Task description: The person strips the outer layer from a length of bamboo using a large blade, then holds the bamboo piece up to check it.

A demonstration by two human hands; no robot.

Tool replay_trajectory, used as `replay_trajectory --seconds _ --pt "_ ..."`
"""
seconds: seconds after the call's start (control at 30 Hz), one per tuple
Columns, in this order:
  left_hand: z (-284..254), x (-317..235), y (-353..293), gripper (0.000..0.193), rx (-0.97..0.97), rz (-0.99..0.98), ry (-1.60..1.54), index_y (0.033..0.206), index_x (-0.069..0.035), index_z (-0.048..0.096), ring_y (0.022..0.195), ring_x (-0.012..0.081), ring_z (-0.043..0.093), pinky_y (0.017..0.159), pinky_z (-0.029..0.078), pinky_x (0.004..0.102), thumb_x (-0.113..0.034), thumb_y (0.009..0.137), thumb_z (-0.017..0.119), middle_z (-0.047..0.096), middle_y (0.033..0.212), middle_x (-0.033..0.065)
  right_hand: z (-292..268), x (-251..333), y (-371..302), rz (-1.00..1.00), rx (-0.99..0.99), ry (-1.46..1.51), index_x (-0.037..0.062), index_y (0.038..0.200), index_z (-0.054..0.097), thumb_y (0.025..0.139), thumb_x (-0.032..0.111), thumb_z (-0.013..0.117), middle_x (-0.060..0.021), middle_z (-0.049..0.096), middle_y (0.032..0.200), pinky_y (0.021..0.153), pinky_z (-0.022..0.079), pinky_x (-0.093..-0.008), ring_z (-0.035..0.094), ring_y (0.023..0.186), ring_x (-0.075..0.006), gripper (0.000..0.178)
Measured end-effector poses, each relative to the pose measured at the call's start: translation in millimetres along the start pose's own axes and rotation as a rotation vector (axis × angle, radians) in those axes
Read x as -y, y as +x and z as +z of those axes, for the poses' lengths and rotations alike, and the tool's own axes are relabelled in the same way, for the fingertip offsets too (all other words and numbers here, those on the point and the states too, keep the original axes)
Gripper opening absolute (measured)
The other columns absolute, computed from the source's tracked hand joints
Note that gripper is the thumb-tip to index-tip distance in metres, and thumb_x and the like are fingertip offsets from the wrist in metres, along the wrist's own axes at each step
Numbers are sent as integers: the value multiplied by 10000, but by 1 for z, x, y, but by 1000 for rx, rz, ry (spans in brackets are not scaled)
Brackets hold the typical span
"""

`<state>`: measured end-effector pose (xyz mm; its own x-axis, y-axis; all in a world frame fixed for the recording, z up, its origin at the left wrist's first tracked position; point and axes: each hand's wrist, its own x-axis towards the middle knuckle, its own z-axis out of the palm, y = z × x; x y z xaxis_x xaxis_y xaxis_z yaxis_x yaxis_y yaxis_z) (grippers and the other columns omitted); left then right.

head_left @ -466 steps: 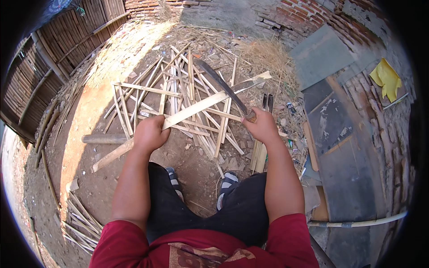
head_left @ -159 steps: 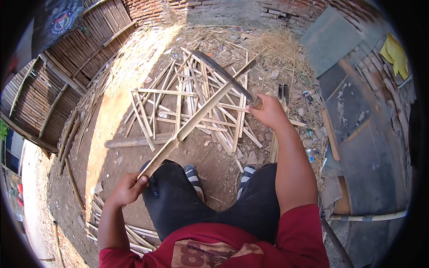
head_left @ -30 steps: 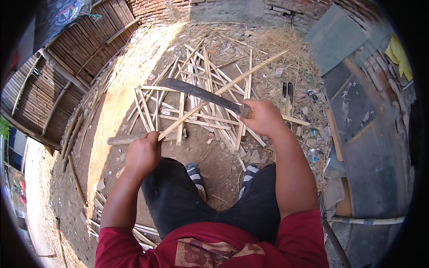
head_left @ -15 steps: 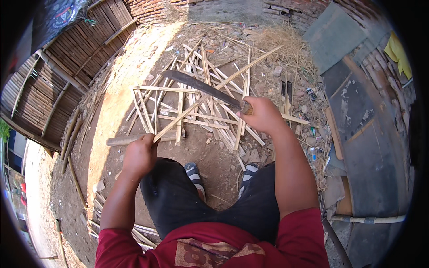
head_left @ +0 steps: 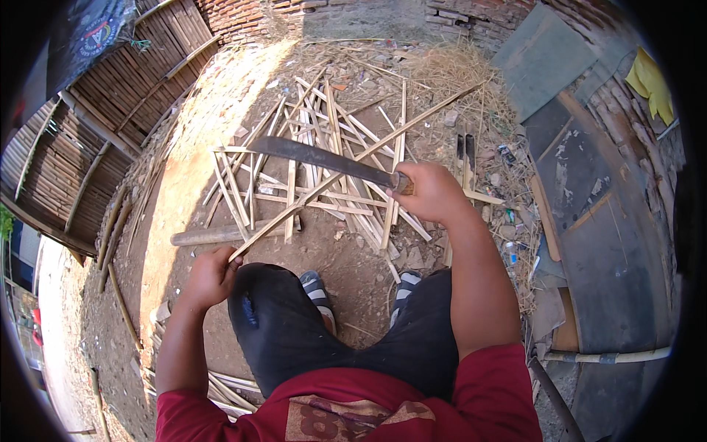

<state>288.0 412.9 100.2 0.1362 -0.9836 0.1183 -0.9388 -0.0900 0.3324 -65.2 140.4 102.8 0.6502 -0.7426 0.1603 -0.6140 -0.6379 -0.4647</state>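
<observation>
My right hand (head_left: 430, 190) is closed round the handle of a machete (head_left: 322, 157), whose long dark blade points left. In my left hand (head_left: 211, 275) is the near end of a long, thin bamboo strip (head_left: 271, 225), gripped between thumb and fingers. From there the strip slants up to the far right and passes beneath the blade as I look down; I cannot tell whether blade and strip touch. Under both lies a loose, crisscrossed heap of split bamboo strips (head_left: 292, 177) on the dirt.
A round log (head_left: 202, 236) lies on the ground before my left knee. More strips (head_left: 230, 393) lie beside my left hip. Dark boards (head_left: 589, 243) lean along the right, and a bamboo-slat wall (head_left: 103, 136) stands on the left. Dry straw (head_left: 462, 70) is at the back.
My left hand has drawn down and to the left, bringing the strip with it. The machete blade has tilted nearer to level, its tip lower and further left.
</observation>
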Motion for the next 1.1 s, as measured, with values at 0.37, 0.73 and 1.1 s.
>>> replay_trajectory --seconds 0.37,0.73,1.1 --pt "-12 -4 -12 148 114 -125 16 952 -23 657 823 472 616 705 480 529 -167 959 625 644 818 222 14 26 -4 -136 67 -51 75 1120 734 809 267 803 -232 700 870 773 540 -432 698 861 -396 372" --pt "-12 7 -32 120 59 -87 79 945 -26 640 816 474 624 701 489 535 -143 923 657 646 845 229 3 -42 -3 195 -202 98 74 1213 708 807 306 801 -234 716 931 819 550 -451 695 920 -409 477" --pt "-14 7 -25 211 132 -79 -80 946 -8 655 729 438 604 677 470 483 -204 998 601 612 755 224 1 -52 3 285 -290 242 -15 968 667 841 300 782 -181 743 947 746 551 -432 708 820 -305 359"
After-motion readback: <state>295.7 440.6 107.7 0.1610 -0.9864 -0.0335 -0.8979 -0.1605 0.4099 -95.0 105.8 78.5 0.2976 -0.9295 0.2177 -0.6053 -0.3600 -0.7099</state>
